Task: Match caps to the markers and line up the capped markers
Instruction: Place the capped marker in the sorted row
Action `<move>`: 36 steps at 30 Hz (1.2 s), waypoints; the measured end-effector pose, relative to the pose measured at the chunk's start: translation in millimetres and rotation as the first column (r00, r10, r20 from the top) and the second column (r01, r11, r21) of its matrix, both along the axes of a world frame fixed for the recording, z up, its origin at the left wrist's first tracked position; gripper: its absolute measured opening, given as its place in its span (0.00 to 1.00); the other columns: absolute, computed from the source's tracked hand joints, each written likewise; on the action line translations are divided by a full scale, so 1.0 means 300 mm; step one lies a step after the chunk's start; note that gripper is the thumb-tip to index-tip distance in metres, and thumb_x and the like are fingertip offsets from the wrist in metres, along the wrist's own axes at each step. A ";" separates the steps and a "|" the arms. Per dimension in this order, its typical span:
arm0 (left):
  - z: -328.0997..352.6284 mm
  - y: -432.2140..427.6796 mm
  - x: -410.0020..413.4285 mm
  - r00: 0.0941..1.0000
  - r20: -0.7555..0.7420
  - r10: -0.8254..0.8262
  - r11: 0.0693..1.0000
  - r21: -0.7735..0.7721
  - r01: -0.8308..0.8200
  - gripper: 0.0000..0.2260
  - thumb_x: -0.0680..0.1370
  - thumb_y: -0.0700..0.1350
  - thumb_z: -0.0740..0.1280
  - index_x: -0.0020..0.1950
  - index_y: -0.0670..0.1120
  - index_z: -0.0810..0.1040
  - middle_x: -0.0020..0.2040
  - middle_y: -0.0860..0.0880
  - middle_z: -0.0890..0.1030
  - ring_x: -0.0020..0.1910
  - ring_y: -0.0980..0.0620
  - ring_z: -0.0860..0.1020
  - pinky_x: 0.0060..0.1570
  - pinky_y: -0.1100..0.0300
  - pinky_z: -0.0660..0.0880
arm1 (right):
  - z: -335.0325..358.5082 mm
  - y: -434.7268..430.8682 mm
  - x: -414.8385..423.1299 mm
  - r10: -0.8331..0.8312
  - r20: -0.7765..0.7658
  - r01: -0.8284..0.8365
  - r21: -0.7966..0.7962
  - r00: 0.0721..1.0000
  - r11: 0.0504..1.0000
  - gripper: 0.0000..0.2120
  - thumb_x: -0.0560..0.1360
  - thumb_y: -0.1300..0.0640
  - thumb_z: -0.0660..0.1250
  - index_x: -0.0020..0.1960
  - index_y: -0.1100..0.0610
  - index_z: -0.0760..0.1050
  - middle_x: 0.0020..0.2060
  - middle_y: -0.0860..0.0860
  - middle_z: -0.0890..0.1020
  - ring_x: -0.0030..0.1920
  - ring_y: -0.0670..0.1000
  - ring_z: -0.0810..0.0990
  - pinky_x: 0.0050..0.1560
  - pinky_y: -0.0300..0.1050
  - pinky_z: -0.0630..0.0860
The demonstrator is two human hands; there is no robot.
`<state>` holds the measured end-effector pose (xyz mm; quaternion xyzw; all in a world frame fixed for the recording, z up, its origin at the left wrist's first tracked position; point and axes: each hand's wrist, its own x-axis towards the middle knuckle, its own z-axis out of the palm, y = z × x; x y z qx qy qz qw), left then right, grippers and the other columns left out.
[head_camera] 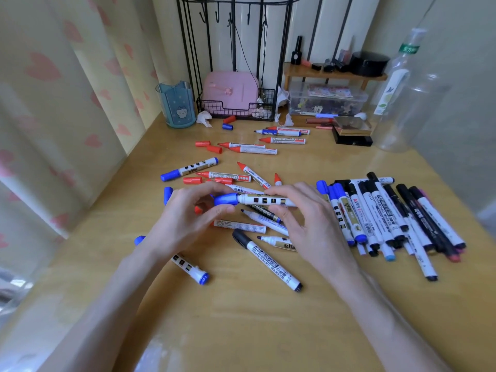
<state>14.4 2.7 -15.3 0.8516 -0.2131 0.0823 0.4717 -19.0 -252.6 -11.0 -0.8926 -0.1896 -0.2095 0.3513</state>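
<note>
My left hand pinches a blue cap that sits on the end of a white and gold marker. My right hand grips that marker's barrel, holding it level above the wooden table. Beneath my hands lie several loose markers, some uncapped. A capped black marker lies just in front. A row of capped blue and black markers lies side by side at the right. Uncapped red markers and loose red caps lie farther back.
A blue pen cup stands at the back left beside a black wire rack with a pink case. A clear storage box, a small wooden shelf and a clear plastic bottle stand at the back right. A curtain hangs along the left.
</note>
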 end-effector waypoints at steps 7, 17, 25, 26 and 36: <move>-0.022 -0.012 0.007 0.999 0.038 -0.004 1.000 0.018 0.003 0.15 0.78 0.60 0.71 0.57 0.52 0.83 0.45 0.52 0.84 0.40 0.48 0.81 0.44 0.44 0.79 | 0.022 -0.028 0.003 0.048 -0.146 -0.031 0.114 0.988 0.993 0.11 0.79 0.56 0.72 0.60 0.46 0.82 0.50 0.41 0.80 0.49 0.44 0.79 0.44 0.31 0.70; -0.023 -0.047 -0.016 0.992 0.120 -0.046 0.991 0.130 0.030 0.07 0.83 0.56 0.65 0.58 0.57 0.79 0.43 0.58 0.81 0.42 0.55 0.79 0.43 0.59 0.75 | 0.008 -0.028 0.004 0.117 -0.274 -0.063 0.196 0.955 0.978 0.13 0.79 0.51 0.72 0.63 0.47 0.83 0.53 0.38 0.84 0.34 0.46 0.75 0.36 0.36 0.70; -0.018 -0.084 -0.024 0.974 0.227 -0.015 0.988 0.156 -0.022 0.08 0.83 0.49 0.65 0.56 0.47 0.80 0.42 0.65 0.76 0.41 0.64 0.74 0.42 0.72 0.68 | -0.016 -0.025 0.012 0.062 -0.168 -0.034 0.167 0.984 0.985 0.14 0.79 0.60 0.72 0.64 0.52 0.83 0.40 0.31 0.77 0.32 0.47 0.69 0.32 0.38 0.66; -0.017 -0.085 -0.026 0.974 0.227 -0.022 0.988 0.156 -0.014 0.08 0.84 0.50 0.65 0.56 0.47 0.79 0.42 0.64 0.76 0.41 0.63 0.74 0.42 0.70 0.68 | -0.017 -0.023 0.013 0.059 -0.162 -0.031 0.168 0.985 0.985 0.14 0.79 0.61 0.72 0.64 0.52 0.83 0.40 0.32 0.77 0.32 0.48 0.70 0.31 0.36 0.65; -0.036 -0.098 -0.030 0.970 0.239 -0.044 0.983 0.182 -0.001 0.09 0.85 0.48 0.63 0.58 0.45 0.79 0.48 0.55 0.80 0.43 0.56 0.74 0.43 0.65 0.70 | -0.032 -0.021 0.016 0.040 -0.082 -0.028 0.141 0.996 0.990 0.15 0.78 0.65 0.73 0.63 0.54 0.84 0.38 0.32 0.75 0.30 0.46 0.67 0.33 0.30 0.61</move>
